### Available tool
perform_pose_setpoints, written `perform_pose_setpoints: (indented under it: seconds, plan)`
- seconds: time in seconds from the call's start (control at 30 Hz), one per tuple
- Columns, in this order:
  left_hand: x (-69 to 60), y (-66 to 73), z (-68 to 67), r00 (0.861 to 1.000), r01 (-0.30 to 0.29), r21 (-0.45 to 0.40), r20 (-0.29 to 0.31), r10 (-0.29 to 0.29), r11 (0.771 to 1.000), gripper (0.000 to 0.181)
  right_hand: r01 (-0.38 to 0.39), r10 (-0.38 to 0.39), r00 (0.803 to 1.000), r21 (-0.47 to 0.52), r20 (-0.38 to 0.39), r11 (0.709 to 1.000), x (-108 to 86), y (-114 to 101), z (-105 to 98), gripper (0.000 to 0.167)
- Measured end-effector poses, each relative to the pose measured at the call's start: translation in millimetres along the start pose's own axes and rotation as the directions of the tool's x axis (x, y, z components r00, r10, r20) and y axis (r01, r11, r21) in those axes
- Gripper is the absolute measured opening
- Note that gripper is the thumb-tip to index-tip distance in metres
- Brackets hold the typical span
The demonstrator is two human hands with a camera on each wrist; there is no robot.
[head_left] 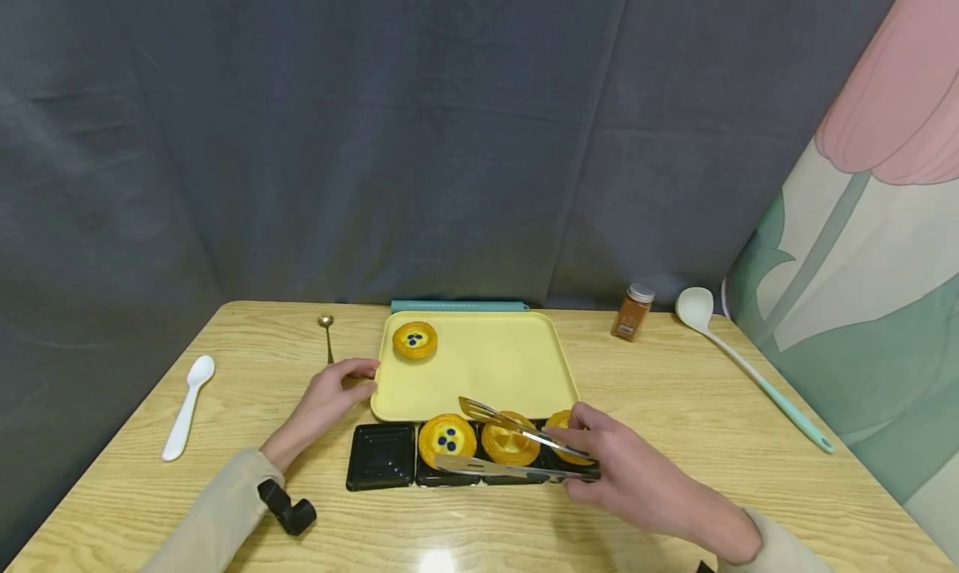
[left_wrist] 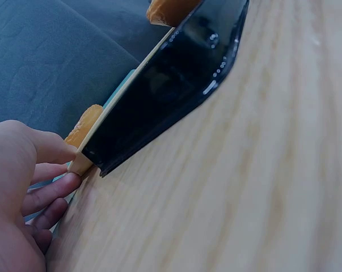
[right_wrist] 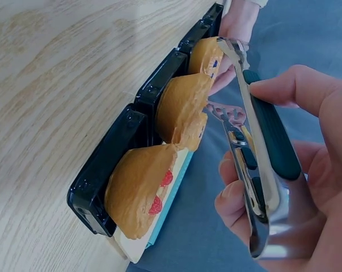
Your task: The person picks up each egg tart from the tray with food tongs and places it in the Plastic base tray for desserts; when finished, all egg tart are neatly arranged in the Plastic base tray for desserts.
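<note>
The left hand [head_left: 333,394] pinches the left edge of a pale yellow tray [head_left: 494,365] between thumb and fingers. On that tray, at its back left, sits a tart with blueberries [head_left: 414,341]. In front runs a row of black plastic containers [head_left: 382,456]; the leftmost shows its bare bottom. Beside it stand a blueberry tart [head_left: 447,433], a middle tart [head_left: 509,450] and a right tart [right_wrist: 134,192] topped with red berries. The right hand [head_left: 629,465] grips metal tongs [right_wrist: 273,136] with dark green grips. Their arms spread above and in front of the tarts, with nothing clamped between.
A teal strip [head_left: 460,306] lies behind the tray. To the left are a white spoon [head_left: 183,415] and a small gold spoon [head_left: 327,336]. A spice jar [head_left: 633,313] and a ladle [head_left: 737,352] with a mint handle are at the right. A dark curtain [head_left: 375,140] hangs behind.
</note>
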State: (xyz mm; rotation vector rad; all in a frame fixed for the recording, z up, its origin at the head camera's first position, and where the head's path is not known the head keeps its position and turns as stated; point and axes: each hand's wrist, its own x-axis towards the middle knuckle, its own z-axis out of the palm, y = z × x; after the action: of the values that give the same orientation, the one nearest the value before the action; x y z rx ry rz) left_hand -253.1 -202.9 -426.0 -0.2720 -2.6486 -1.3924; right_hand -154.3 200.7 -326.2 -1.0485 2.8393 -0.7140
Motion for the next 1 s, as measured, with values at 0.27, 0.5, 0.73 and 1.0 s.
perform_pose_setpoints:
  seconds: [0.27, 0.5, 0.73, 1.0]
  plan:
    - [0.0, -0.8, -0.2, 1.000, -0.006, 0.001, -0.005, 0.006, 1.000, 0.038, -0.022, 0.025, 0.998, 0.041, -0.063, 0.999, 2.4, -0.7, -1.4, 0.055]
    - [0.0, -2.2, -0.2, 1.000, -0.010, -0.004, -0.003, 0.010, 1.000, 0.037, -0.050, 0.053, 0.992, 0.025, -0.115, 0.998, 12.4, 0.6, 1.0, 0.052]
    - [-0.2, -2.7, 0.1, 1.000, -0.009, -0.008, -0.003, 0.009, 1.000, 0.037, -0.039, 0.042, 0.990, 0.021, -0.136, 0.999, 27.2, 2.6, 3.0, 0.048]
    - [-0.3, -1.2, 0.1, 1.000, -0.013, -0.001, -0.006, 0.013, 1.000, 0.037, -0.058, 0.059, 0.986, 0.012, -0.154, 0.998, 46.4, 5.3, 5.9, 0.048]
